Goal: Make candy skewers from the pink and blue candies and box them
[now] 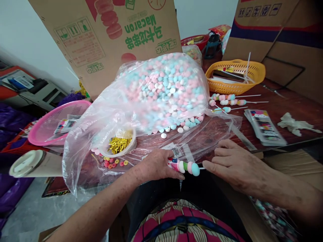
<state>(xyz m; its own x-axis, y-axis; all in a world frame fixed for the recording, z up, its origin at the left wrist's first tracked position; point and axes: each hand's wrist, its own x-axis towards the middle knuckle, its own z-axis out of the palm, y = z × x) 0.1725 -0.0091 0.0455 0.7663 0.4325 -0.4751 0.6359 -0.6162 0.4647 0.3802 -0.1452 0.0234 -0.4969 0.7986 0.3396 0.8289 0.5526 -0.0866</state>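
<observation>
Low in the centre of the frame, the left hand (156,166) was clenched around a thin white stick threaded with pink, white, green and blue candy discs (188,167). The right hand (234,164) pinched the stick's bare end with its fingers, seemingly mid-threading. Another disc would call for steady alignment. The big clear plastic bag of pastel candies (164,90) crowded the dark wooden surface (282,101) just above, leaving little room near the front edge.
</observation>
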